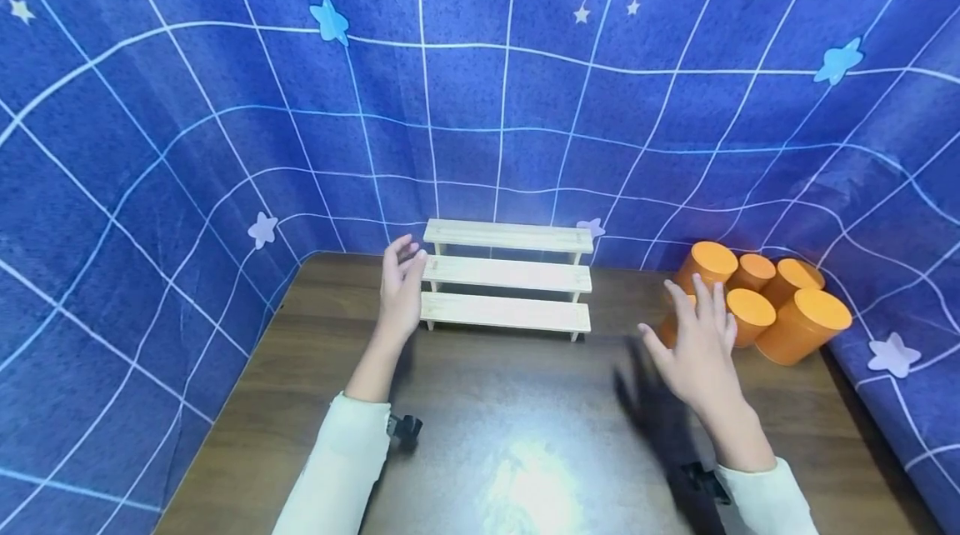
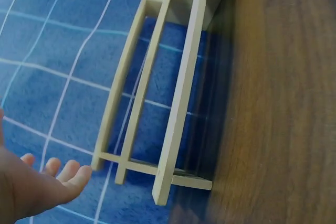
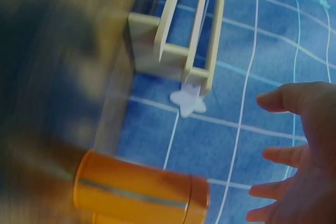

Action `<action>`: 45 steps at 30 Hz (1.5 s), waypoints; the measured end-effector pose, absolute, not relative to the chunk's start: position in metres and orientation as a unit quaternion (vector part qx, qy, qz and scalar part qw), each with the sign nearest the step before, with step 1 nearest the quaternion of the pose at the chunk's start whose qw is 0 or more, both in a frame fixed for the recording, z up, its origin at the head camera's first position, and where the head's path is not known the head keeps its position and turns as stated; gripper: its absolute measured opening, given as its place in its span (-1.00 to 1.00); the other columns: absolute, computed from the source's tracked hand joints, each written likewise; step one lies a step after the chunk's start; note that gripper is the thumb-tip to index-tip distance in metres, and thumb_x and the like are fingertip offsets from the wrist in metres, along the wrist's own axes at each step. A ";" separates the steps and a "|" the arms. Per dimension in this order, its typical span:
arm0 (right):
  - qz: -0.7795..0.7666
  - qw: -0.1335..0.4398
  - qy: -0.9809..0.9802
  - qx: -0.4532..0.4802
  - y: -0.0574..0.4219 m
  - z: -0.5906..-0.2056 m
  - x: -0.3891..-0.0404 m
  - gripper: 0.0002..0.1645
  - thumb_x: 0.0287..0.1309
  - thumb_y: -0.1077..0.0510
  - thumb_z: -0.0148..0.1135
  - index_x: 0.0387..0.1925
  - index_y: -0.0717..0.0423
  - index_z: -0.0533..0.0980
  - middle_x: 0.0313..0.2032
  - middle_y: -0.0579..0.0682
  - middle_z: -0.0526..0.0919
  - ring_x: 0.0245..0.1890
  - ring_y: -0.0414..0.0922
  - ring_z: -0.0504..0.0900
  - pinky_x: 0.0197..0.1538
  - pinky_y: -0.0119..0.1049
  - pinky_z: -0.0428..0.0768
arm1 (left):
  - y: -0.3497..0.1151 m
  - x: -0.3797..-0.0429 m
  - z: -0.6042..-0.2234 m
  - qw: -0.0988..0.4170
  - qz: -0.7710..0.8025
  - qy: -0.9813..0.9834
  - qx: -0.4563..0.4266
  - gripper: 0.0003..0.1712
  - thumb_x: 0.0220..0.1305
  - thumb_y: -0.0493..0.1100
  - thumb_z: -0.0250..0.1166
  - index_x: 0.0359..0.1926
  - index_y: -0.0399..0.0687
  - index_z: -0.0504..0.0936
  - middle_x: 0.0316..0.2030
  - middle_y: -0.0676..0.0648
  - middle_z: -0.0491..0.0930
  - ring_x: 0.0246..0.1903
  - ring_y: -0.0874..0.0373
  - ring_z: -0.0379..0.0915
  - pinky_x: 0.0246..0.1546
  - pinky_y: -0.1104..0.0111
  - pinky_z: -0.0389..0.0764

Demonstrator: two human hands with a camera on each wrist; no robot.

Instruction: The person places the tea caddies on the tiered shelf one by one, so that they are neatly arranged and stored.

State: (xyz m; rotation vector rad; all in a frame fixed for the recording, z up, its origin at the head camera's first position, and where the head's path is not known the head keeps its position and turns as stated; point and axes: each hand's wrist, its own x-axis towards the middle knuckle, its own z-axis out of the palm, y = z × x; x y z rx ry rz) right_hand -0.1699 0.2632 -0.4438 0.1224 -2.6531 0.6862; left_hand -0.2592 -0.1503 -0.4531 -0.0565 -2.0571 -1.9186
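A pale wooden three-step rack [image 1: 506, 312] stands on the table near the back curtain. Beside its left end is my left hand [image 1: 400, 293], fingers loosely bent and holding nothing. The left wrist view has those fingertips [image 2: 79, 177] close to the end of the rack [image 2: 178, 108]. My right hand [image 1: 701, 360] spreads its fingers, palm down, in front of several orange cylindrical canisters [image 1: 798, 331] at the right, partly covering one. An orange canister [image 3: 142, 190] shows below left of the spread fingers [image 3: 281, 156] in the right wrist view.
The brown wooden table [image 1: 480, 393] has a bright light reflection near its front. A blue curtain [image 1: 465, 135] with white grid lines and stars encloses the back and both sides. Dark wrist straps [image 1: 405, 428] sit at both sleeves.
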 end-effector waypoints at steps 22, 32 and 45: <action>0.218 0.179 -0.958 0.056 0.294 -0.455 -0.171 -0.30 0.21 0.22 0.39 0.31 0.48 0.41 0.27 0.54 0.51 0.36 0.49 0.36 0.51 0.33 0.19 | -0.140 -0.320 -0.485 0.167 -0.663 -0.726 0.076 -0.10 0.21 -0.17 0.54 0.49 -0.28 0.33 0.39 -0.36 0.44 0.44 -0.29 0.35 0.53 -0.02 0.35; 0.252 0.171 -0.952 0.029 0.301 -0.461 -0.174 -0.45 0.22 0.24 0.40 0.17 0.49 0.55 0.36 0.55 0.40 0.35 0.56 0.22 0.36 0.47 0.21 | -0.132 -0.333 -0.510 0.203 -0.667 -0.707 0.117 -0.39 0.42 -0.17 0.38 0.38 -0.33 0.47 0.32 -0.37 0.53 0.38 -0.27 0.43 0.48 -0.03 0.42; 0.337 0.135 -0.932 0.018 0.303 -0.474 -0.182 -0.24 0.16 0.34 0.44 0.18 0.53 0.15 0.22 0.54 0.16 0.26 0.44 0.19 0.25 0.37 0.35 | -0.127 -0.341 -0.520 0.222 -0.645 -0.725 0.093 -0.64 0.51 -0.24 0.23 0.20 -0.33 0.66 0.24 -0.31 0.65 0.41 -0.16 0.46 0.54 0.03 0.34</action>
